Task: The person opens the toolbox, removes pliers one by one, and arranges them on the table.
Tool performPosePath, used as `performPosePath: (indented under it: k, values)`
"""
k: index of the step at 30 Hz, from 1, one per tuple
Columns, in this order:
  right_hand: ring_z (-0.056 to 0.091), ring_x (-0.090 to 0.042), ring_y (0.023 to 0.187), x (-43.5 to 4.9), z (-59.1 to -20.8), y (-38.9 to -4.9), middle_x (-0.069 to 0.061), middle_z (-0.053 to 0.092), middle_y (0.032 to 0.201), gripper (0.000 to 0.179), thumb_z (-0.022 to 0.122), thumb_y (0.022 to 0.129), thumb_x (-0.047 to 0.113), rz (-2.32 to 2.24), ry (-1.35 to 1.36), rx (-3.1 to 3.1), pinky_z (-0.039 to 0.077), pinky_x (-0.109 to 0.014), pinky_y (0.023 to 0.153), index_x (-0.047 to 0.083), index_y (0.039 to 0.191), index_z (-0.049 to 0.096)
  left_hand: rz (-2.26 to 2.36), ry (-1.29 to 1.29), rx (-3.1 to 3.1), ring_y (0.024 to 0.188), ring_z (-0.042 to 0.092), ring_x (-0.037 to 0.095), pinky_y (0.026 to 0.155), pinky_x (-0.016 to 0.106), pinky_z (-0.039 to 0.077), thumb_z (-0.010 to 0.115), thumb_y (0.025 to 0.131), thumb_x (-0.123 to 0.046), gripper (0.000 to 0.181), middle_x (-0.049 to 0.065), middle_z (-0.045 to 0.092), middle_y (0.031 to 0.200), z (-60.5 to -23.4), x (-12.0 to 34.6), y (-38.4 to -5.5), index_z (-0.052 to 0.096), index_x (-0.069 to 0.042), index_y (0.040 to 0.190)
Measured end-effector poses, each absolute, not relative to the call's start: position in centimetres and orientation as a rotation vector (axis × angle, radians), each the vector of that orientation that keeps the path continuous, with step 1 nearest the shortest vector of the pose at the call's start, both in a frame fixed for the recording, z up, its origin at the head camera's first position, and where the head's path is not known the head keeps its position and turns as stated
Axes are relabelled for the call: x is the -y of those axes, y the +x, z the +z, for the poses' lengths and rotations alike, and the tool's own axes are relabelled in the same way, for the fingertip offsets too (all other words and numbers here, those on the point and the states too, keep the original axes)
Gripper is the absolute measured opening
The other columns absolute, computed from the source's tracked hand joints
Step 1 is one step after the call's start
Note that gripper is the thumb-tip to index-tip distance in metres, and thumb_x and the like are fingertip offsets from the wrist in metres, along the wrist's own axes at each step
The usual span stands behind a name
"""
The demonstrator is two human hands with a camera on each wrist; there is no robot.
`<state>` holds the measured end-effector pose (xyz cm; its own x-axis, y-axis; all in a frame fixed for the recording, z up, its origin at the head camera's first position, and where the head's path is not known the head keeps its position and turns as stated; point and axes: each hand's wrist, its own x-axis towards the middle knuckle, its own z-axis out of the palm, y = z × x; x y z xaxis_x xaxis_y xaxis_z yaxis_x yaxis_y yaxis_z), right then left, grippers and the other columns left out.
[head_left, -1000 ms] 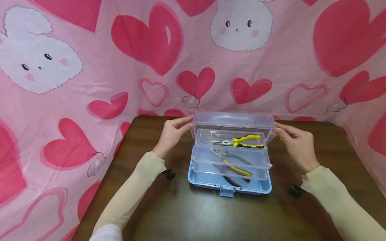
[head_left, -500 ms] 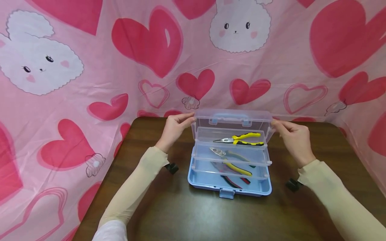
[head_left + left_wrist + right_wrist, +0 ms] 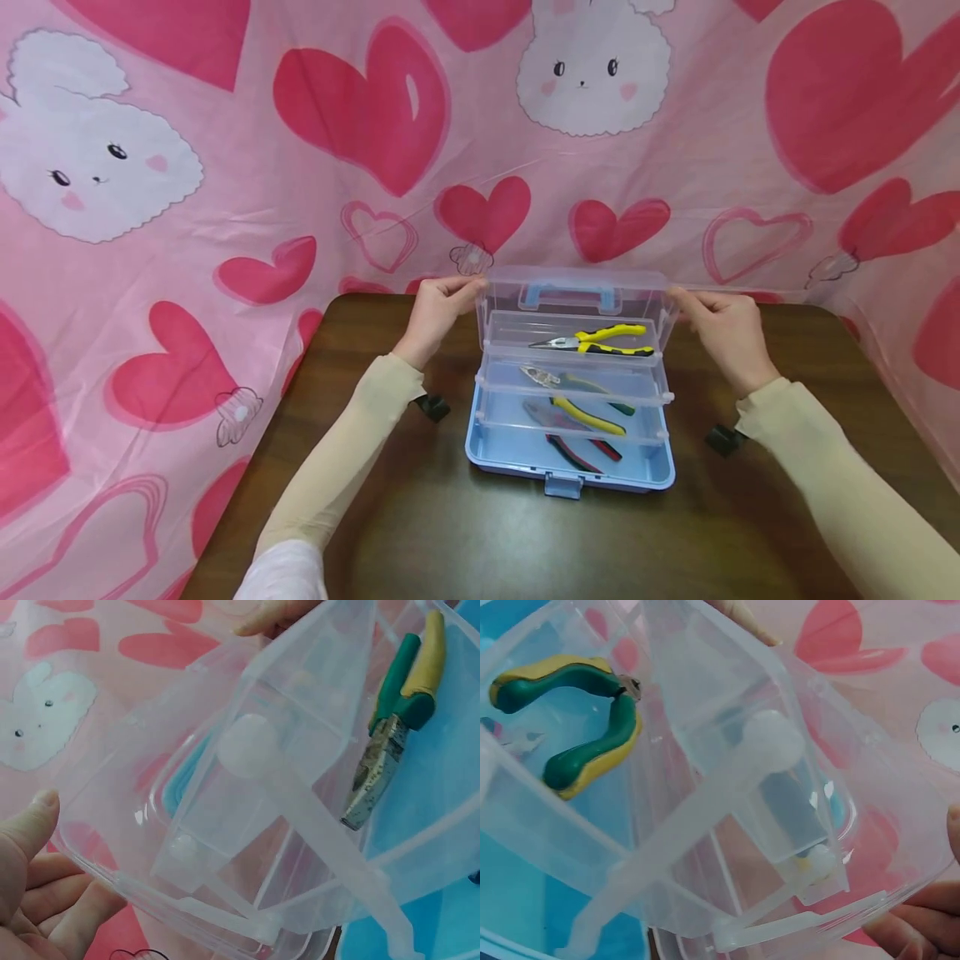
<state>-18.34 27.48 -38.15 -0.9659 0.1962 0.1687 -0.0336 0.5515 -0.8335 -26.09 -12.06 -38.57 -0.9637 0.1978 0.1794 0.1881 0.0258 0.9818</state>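
Note:
A toolbox with a light blue base [image 3: 570,481] stands unfolded, its clear lid [image 3: 577,276] tilted up at the back. My left hand [image 3: 435,317] pinches the lid's left corner between thumb and fingers; my right hand [image 3: 726,329] pinches its right corner. Long-nose pliers [image 3: 618,349] with yellow-black handles lie in the upper clear tray. Combination pliers [image 3: 414,696] with yellow-green handles sit in the lower clear tray. Red-black handled pliers [image 3: 573,456] rest in the base, their head seen through the tray. White hinge arms [image 3: 697,802] link trays and base.
The brown wooden table [image 3: 465,542] extends around the toolbox. Behind and left hangs a pink heart-patterned cloth [image 3: 337,125], close to the lid. A blue latch [image 3: 563,485] sticks out at the base's front edge.
The lid has swung further back in both hands, and its blue carrying handle now shows through. Both trays have risen and shifted backward slightly. More of the red-black pliers is visible.

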Motion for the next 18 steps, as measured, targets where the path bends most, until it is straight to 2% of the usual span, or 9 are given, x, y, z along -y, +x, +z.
performPosePath:
  k: [4, 6, 8, 12, 15, 18]
  values:
    - [0.067, -0.006, 0.084, -27.7, -37.8, -19.0, 0.017, 0.077, 0.102, 0.059, 0.061, 0.097, 0.063, 1.375, -0.118, 2.609, 0.051, -0.025, 0.081, 0.017, 0.132, 0.074, 2.143, 0.354, -2.225, 0.11, 0.07, 0.021, 0.095, 0.038, 0.058, 0.074, 0.098, -0.018, 0.031, 0.012, 0.076, 0.116, -38.3, 12.0, -26.7, 0.075, 0.003, 0.121]
    - [0.067, -0.008, 0.088, -27.8, -37.7, -19.2, 0.012, 0.078, 0.107, 0.061, 0.06, 0.097, 0.064, 1.379, -0.119, 2.636, 0.05, -0.03, 0.083, 0.016, 0.132, 0.073, 2.127, 0.33, -2.221, 0.11, 0.07, 0.022, 0.095, 0.039, 0.058, 0.075, 0.098, -0.018, 0.031, 0.012, 0.076, 0.116, -38.2, 12.0, -27.0, 0.075, 0.003, 0.121]
    - [0.064, -0.016, 0.091, -27.8, -37.6, -19.5, 0.004, 0.079, 0.106, 0.064, 0.059, 0.097, 0.065, 1.376, -0.124, 2.651, 0.05, -0.033, 0.08, 0.013, 0.129, 0.075, 2.109, 0.311, -2.216, 0.11, 0.07, 0.024, 0.094, 0.039, 0.059, 0.076, 0.097, -0.018, 0.032, 0.014, 0.075, 0.116, -38.1, 12.0, -27.3, 0.075, 0.003, 0.121]
    - [0.056, -0.028, 0.095, -27.9, -37.4, -20.0, -0.003, 0.08, 0.1, 0.069, 0.059, 0.095, 0.069, 1.367, -0.134, 2.671, 0.049, -0.032, 0.072, 0.009, 0.125, 0.076, 2.1, 0.277, -2.185, 0.11, 0.071, 0.029, 0.092, 0.038, 0.059, 0.076, 0.097, -0.017, 0.033, 0.021, 0.073, 0.12, -38.0, 11.9, -28.0, 0.074, 0.005, 0.121]
    - [0.056, -0.029, 0.096, -28.0, -37.3, -20.4, -0.004, 0.078, 0.09, 0.072, 0.058, 0.094, 0.071, 1.37, -0.134, 2.69, 0.049, -0.03, 0.07, 0.008, 0.126, 0.075, 2.096, 0.258, -2.158, 0.113, 0.07, 0.033, 0.091, 0.038, 0.059, 0.074, 0.098, -0.015, 0.034, 0.025, 0.07, 0.125, -37.9, 11.8, -28.4, 0.072, 0.007, 0.123]
    - [0.056, -0.029, 0.092, -28.0, -37.2, -20.7, -0.005, 0.071, 0.072, 0.074, 0.059, 0.094, 0.071, 1.386, -0.143, 2.696, 0.047, -0.03, 0.065, 0.006, 0.123, 0.077, 2.072, 0.254, -2.159, 0.115, 0.069, 0.036, 0.092, 0.038, 0.059, 0.072, 0.099, -0.014, 0.034, 0.027, 0.068, 0.127, -37.7, 11.8, -28.6, 0.071, 0.008, 0.125]
